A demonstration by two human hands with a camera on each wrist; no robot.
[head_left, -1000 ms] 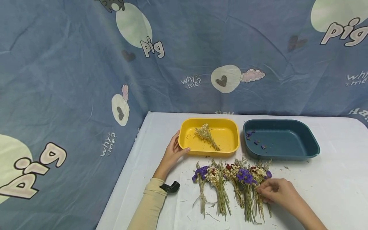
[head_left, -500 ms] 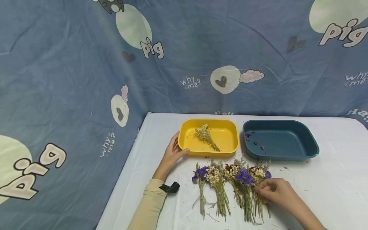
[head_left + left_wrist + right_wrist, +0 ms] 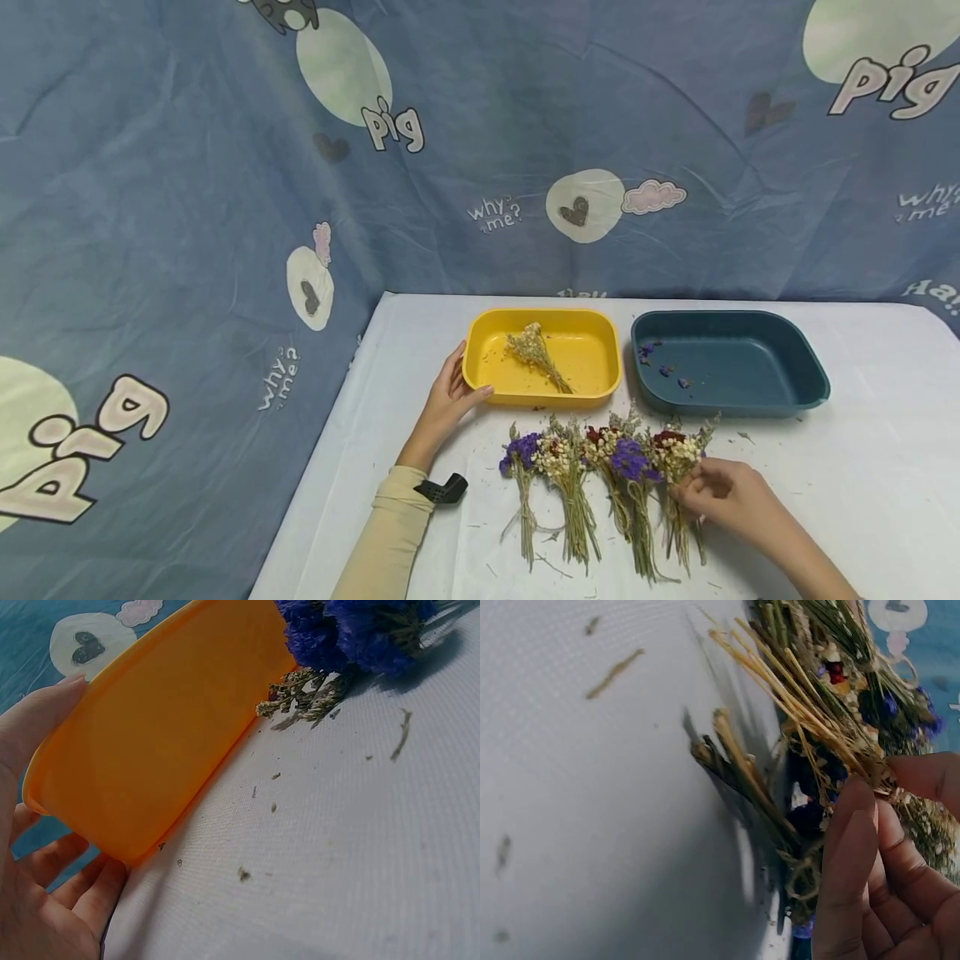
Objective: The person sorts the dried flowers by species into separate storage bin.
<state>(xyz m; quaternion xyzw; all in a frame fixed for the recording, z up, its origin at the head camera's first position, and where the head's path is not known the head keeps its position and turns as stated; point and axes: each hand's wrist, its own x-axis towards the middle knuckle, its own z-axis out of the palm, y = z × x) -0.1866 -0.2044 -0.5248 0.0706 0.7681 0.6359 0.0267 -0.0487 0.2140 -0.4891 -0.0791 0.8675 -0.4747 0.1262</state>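
My left hand (image 3: 441, 408) grips the left end of a yellow tray (image 3: 592, 358), thumb over the rim and fingers round the outer wall, as the left wrist view also shows. In the tray lies a small pale dried bunch (image 3: 532, 346). At the right end of a row of dried flower bouquets, my right hand (image 3: 731, 497) pinches a bouquet with cream and dark red blooms (image 3: 675, 454) by its stems. The right wrist view shows thumb and fingertips on those yellowish stems (image 3: 810, 712). Left of it lie a purple-topped bouquet (image 3: 632, 460) and several others.
A dark blue tray (image 3: 750, 358) with a few fallen purple petals stands right of the yellow one. Stem scraps dot the white tabletop (image 3: 847, 467). A printed blue curtain (image 3: 465, 267) hangs behind and to the left.
The pinched bouquet has turned and shifted slightly, and its dark red blooms show more clearly. The neighbouring purple bouquet has also shifted a little. My left hand stays on the yellow tray.
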